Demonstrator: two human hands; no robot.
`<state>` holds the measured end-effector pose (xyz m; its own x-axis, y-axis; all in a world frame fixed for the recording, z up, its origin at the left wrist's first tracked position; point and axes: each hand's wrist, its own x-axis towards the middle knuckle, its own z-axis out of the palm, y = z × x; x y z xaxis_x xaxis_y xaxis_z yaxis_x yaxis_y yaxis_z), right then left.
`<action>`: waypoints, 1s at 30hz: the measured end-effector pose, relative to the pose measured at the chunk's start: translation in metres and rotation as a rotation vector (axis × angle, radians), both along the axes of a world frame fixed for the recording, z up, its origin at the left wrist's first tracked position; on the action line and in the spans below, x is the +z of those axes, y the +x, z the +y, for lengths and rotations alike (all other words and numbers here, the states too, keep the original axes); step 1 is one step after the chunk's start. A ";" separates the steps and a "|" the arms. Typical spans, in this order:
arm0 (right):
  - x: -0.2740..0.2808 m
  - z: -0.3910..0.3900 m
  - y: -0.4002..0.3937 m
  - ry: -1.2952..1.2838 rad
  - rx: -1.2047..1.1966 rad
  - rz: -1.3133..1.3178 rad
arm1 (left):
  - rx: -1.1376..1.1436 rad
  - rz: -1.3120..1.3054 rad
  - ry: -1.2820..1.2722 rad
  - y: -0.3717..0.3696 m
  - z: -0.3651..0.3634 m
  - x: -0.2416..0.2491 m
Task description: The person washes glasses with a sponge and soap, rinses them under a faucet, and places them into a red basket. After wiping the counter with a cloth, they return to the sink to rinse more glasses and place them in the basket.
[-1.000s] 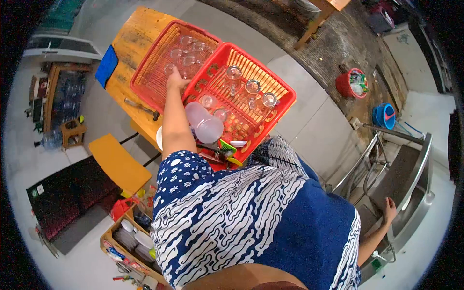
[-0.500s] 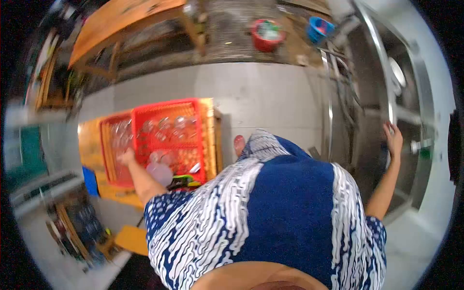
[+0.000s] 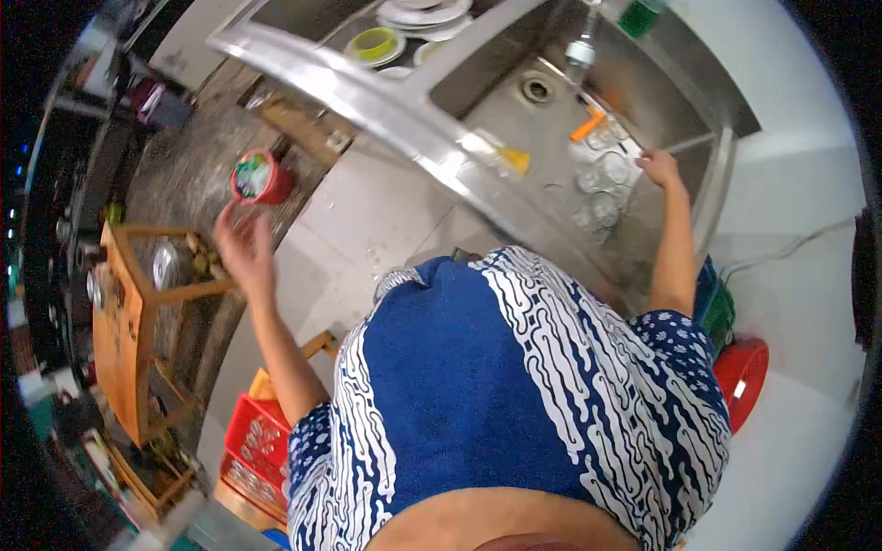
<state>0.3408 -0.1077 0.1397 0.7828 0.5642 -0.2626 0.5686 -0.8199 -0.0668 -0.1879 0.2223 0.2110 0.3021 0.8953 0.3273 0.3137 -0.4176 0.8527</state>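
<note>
My right hand (image 3: 658, 169) reaches into the steel sink (image 3: 496, 115), its fingers bent together at the edge of several clear drinking glasses (image 3: 617, 167). A pale strip shows by the fingertips; what they grip is too small to make out. Close to the glasses lies an orange object (image 3: 587, 127), and a yellow piece (image 3: 514, 160) rests near the sink's front wall. My left hand (image 3: 246, 246) hangs in the air on the other side, slightly blurred, fingers apart and holding nothing. Below it in view stands a red crate (image 3: 253, 436) with glasses in it.
Plates and bowls (image 3: 424, 13) sit in the adjoining basin, with a yellow-ringed dish (image 3: 373, 45). A tap (image 3: 581, 53) hangs over the drain. On the floor stands a red bucket (image 3: 274, 184). A wooden table (image 3: 124, 367) is at left, a red basin (image 3: 746, 381) at right.
My view has turned from the crate to the sink. My left hand has left the crate and risen, open. My right hand has moved from the sink's rim to the glasses inside.
</note>
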 end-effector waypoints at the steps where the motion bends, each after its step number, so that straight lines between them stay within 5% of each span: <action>1: -0.020 0.005 -0.005 0.110 -0.125 0.040 | -0.146 0.094 0.085 0.045 -0.005 0.012; 3: -0.042 0.029 -0.027 0.048 0.011 -0.011 | -0.517 0.088 0.091 0.118 -0.028 0.028; 6: -0.100 0.049 -0.049 0.318 -0.089 -0.067 | -0.912 0.302 0.255 0.199 -0.056 0.040; 9: -0.098 0.068 -0.083 0.121 -0.242 -0.255 | -0.959 0.462 0.339 0.259 -0.056 0.006; 14: -0.096 0.071 -0.091 0.075 -0.275 -0.145 | -1.044 1.273 0.171 0.308 -0.039 -0.049; 18: -0.042 0.083 -0.118 0.347 0.054 0.104 | -0.975 1.144 0.132 0.324 -0.039 -0.106; 20: -0.002 0.097 -0.143 0.398 0.304 0.177 | -0.952 0.596 -0.358 0.326 -0.049 -0.116; 21: 0.005 0.102 -0.148 0.401 0.298 0.179 | -0.956 0.602 -0.356 0.327 -0.051 -0.125; 23: 0.011 0.108 -0.156 0.624 0.286 0.393 | -0.983 0.507 -1.345 0.328 -0.051 -0.140; 24: 0.002 0.108 -0.154 0.619 0.282 0.397 | -0.985 0.509 -1.352 0.323 -0.054 -0.133; 27: -0.037 0.123 -0.139 1.154 0.040 0.494 | -0.948 0.377 -1.572 0.321 -0.056 -0.106; 28: -0.042 0.128 -0.146 1.154 0.049 0.497 | -0.942 0.370 -1.569 0.317 -0.060 -0.100; 30: -0.022 0.150 -0.172 1.539 -0.888 1.166 | -0.913 0.301 -1.620 0.314 -0.063 -0.092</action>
<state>0.1691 0.0422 0.1173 0.7560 0.4121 -0.5085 -0.6329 0.2619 -0.7286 0.1262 0.1594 0.1192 0.6797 -0.2048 -0.7044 0.6836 0.5249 0.5071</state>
